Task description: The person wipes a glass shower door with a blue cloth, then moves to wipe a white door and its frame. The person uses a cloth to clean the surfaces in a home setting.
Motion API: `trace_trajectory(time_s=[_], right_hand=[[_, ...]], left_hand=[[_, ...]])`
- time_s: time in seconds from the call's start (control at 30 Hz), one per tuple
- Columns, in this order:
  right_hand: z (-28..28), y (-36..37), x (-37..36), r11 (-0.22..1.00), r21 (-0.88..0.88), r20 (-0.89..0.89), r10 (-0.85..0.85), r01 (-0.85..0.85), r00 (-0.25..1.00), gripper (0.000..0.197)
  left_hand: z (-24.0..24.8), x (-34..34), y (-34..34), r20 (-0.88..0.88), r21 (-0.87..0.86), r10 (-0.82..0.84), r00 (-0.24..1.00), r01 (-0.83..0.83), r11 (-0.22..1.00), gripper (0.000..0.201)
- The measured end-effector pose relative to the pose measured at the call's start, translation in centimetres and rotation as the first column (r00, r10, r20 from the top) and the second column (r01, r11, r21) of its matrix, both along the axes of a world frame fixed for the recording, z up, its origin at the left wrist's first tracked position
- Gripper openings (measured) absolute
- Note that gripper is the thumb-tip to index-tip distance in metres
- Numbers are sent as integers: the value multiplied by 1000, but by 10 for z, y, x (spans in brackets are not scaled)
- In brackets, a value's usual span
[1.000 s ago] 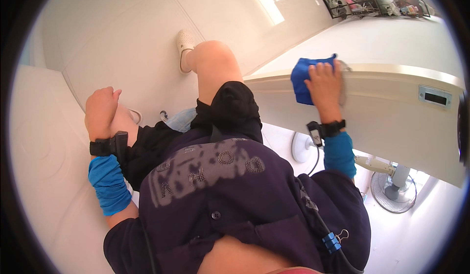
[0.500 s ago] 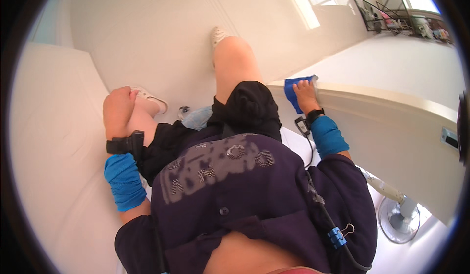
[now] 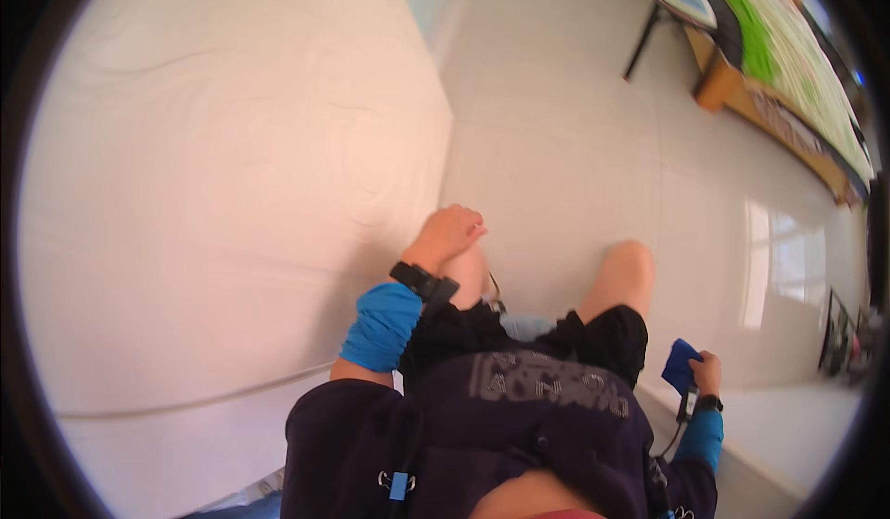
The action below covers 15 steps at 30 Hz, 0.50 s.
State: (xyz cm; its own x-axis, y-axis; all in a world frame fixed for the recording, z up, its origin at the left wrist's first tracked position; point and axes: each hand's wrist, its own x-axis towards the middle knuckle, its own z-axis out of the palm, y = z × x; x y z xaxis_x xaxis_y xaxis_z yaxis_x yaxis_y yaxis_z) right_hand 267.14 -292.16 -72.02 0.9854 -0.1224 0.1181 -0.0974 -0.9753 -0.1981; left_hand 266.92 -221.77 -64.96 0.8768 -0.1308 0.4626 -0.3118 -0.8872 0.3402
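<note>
My right hand (image 3: 709,371) is closed on a blue cloth (image 3: 681,361), low on the right beside my knee. The cloth hangs out past my fingers to the left. My left hand (image 3: 450,234) is held over my left knee with its fingers curled together, and nothing shows in it. A blue sleeve cover (image 3: 382,327) and a black wrist strap (image 3: 425,281) are on my left arm.
A large white surface with faint swirls (image 3: 232,167) fills the left. At the far right is a wooden-framed piece (image 3: 732,88) with a green and pale cover (image 3: 756,37), near a dark-legged stand (image 3: 642,42). A pale glossy floor (image 3: 547,148) lies ahead.
The view has swung left, bringing the white surface and the wooden-framed piece into sight. My right hand has left the white ledge with the blue cloth. My left hand remains curled over the knee.
</note>
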Motion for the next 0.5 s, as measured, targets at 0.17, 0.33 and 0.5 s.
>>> trace_trajectory(time_s=[0.17, 0.33, 0.5], right_hand=[[133, 121, 118, 957, 76, 281, 248, -279, 927, 28], [247, 367, 189, 412, 59, 491, 781, -909, 386, 25], [320, 544, 76, -233, -232, 833, 454, -944, -317, 40]], left_hand=[[3, -49, -7, 322, -10, 134, 937, -138, 990, 22], [13, -112, -33, 575, -29, 507, 642, -603, 797, 23], [19, -172, -54, 675, -266, 671, 306, -748, 608, 25]])
